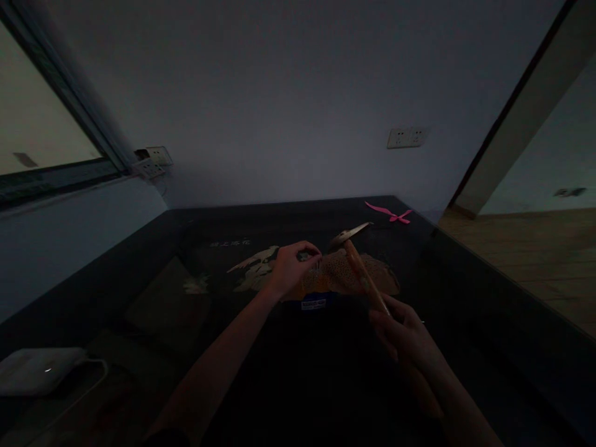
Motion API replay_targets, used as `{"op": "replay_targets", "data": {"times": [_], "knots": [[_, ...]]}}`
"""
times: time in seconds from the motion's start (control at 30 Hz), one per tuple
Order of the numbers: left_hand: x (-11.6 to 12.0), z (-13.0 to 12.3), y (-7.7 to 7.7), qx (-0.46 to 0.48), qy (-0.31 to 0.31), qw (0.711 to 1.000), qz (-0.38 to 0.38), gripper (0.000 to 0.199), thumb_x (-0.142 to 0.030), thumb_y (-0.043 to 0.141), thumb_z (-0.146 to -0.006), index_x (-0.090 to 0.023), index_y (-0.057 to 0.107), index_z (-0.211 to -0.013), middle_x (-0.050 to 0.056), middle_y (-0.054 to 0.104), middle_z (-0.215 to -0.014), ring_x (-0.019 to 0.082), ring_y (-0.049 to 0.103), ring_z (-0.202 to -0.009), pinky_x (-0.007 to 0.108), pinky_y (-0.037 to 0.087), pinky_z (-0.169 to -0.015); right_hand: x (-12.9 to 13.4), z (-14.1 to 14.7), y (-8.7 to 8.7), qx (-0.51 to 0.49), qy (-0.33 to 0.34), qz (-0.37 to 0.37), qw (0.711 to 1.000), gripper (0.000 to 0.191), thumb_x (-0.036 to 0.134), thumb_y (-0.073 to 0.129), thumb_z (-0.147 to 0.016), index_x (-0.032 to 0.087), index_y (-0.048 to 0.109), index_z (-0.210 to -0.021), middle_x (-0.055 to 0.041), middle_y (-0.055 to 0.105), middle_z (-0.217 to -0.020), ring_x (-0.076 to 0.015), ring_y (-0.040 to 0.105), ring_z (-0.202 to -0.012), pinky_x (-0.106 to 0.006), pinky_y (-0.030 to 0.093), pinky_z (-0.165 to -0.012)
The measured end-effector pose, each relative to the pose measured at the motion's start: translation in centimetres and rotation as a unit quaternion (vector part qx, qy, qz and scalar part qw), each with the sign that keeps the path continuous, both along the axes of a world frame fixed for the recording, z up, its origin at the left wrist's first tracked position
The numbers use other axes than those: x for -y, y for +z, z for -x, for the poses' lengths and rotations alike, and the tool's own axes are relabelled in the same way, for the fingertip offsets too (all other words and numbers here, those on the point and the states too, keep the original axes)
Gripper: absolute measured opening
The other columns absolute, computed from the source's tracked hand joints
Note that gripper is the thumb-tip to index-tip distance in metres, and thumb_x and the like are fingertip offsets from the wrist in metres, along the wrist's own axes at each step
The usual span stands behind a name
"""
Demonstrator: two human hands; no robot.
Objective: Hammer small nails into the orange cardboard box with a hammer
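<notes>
My right hand (405, 332) is wrapped round the wooden handle of a hammer (363, 273). The hammer's metal head is raised at the far end, tilted, just to the right of my left hand (292, 268). The thumb and forefinger of that left hand are pinched together; whatever lies between them is too small and dark to make out. Below the fingertips and the hammer head is a brown, spotted piece (339, 273) with an orange-yellow part. In front of it shows a blue thing with a white label (313, 304). Dim light hides further detail.
The dark tabletop (298, 385) bears a pale bird-like picture (256, 267) and writing. A pink ribbon (393, 216) lies at the back right. A white device (41, 371) with a cord is at front left. Wall sockets (406, 137) are behind.
</notes>
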State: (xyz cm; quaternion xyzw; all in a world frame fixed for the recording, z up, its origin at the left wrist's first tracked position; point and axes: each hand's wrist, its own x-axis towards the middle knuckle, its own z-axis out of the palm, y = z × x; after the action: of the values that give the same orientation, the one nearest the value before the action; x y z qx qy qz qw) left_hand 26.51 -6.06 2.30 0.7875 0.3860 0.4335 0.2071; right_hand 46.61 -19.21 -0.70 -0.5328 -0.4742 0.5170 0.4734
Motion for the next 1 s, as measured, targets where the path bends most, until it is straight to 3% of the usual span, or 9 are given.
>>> {"op": "replay_targets", "data": {"times": [0.2, 1.0], "knots": [[-1.1, -0.3, -1.7, -0.017, -0.011, 1.000, 0.009, 0.006, -0.021, 0.064, -0.074, -0.017, 0.066, -0.077, 0.002, 0.068, -0.079, 0.015, 0.063, -0.075, 0.025, 0.048, -0.071, -0.1, -0.2, -0.3, -0.004, -0.012, 0.010, 1.000, 0.062, 0.041, 0.058, -0.074, 0.009, 0.045, -0.124, 0.0105, 0.042, -0.037, -0.0054, 0.031, -0.026, -0.016, 0.025, -0.027], [-2.1, -0.4, -2.2, -0.057, -0.064, 0.996, 0.040, 0.010, -0.024, 0.061, -0.075, -0.017, 0.065, -0.081, 0.001, 0.068, -0.077, 0.013, 0.063, -0.071, 0.024, 0.048, -0.068, -0.1, 0.0, -0.7, 0.005, -0.002, 0.019, 1.000, 0.059, 0.042, 0.058, -0.076, 0.009, 0.045, -0.123, 0.0108, 0.041, -0.038, -0.0050, 0.029, -0.026, -0.015, 0.025, -0.026]]}}
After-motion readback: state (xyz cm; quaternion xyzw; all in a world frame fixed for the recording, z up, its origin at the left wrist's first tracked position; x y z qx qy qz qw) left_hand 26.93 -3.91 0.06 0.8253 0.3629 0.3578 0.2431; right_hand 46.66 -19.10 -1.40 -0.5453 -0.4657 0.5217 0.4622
